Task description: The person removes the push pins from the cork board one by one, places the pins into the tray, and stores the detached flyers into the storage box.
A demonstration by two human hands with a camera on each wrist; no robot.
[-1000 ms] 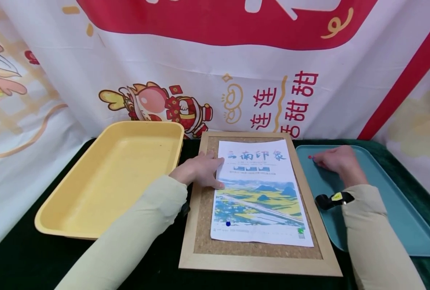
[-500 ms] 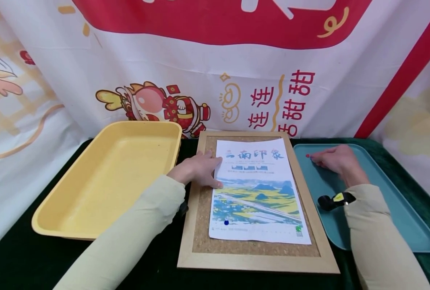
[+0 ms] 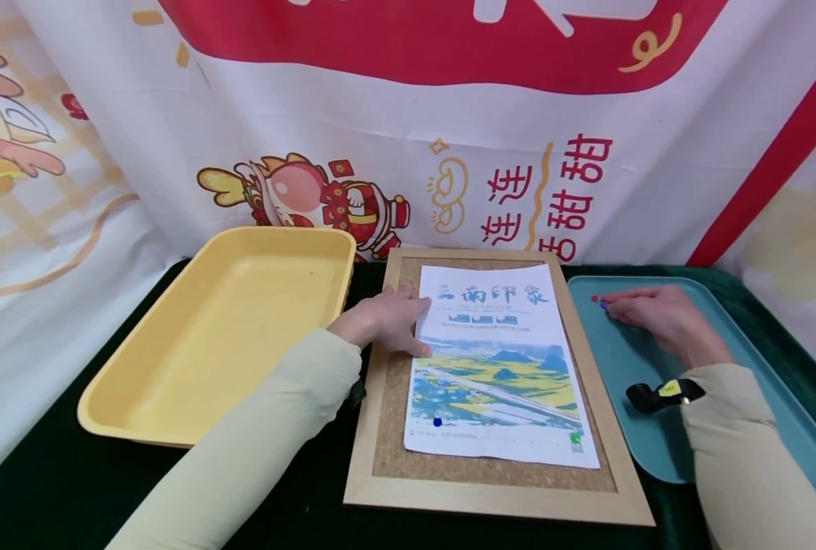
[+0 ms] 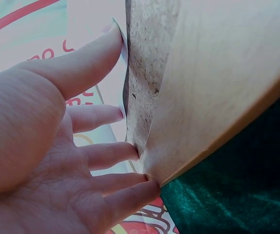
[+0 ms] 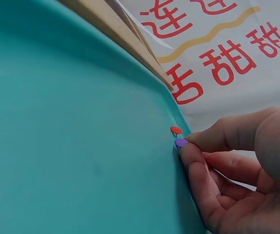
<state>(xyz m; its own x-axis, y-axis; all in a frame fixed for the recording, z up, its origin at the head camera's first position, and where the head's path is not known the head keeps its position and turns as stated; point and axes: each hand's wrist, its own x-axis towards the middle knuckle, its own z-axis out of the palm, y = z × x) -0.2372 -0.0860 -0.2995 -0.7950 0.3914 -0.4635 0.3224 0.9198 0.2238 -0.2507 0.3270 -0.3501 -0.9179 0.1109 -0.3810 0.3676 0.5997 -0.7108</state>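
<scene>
Purple pin [image 5: 181, 143]: at the far left corner of the blue-green tray [image 3: 614, 367], head showing at the right hand's [image 3: 665, 317] thumb and index tips. Right hand pinches it, other fingers bent in underneath; whether the pin is off the tray floor, can't tell. Red pin [image 5: 177, 130] just beside it, touching or not unclear.

Left hand [image 3: 387, 321]: fingers straight and spread, thumb well apart, no grip on anything. Thumb and index lie at the left edge of the printed sheet [image 3: 497, 389], other fingertips toward the frame of the cork board [image 3: 497, 498]. Blue pin [image 3: 438, 422] and green pin [image 3: 576, 438] sit near the sheet's two near corners; no pin seen at the far ones.

Step in hand looks like a pin pick-up. To do it well: pinch by the head only, fingertips off the point, lift straight up so the red pin isn't knocked or dragged along. Light, flat pressure from the left hand should do; a sideways push could wrinkle the sheet or strain its pinned corners.
</scene>
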